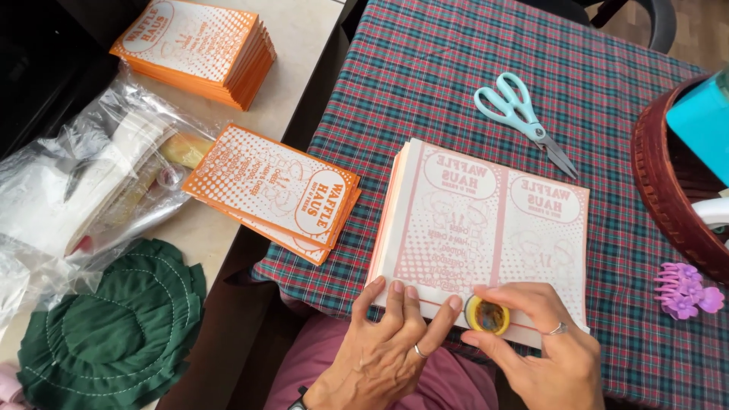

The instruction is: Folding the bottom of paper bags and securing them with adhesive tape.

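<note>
so left hand (391, 334) flat on sheet stack (486, 228); right hand (543, 342) pinching yellow roll (487, 316); two orange piles (277, 190) look finished, thick stack left

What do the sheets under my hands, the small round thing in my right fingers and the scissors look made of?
Sheet stack: thin matte paper or card, going by the layered edges and faded pink print. Small round thing: looks like glossy yellow plastic, though its dark centre is unclear. Scissors: shiny metal blades, smooth pale teal plastic handles.
</note>
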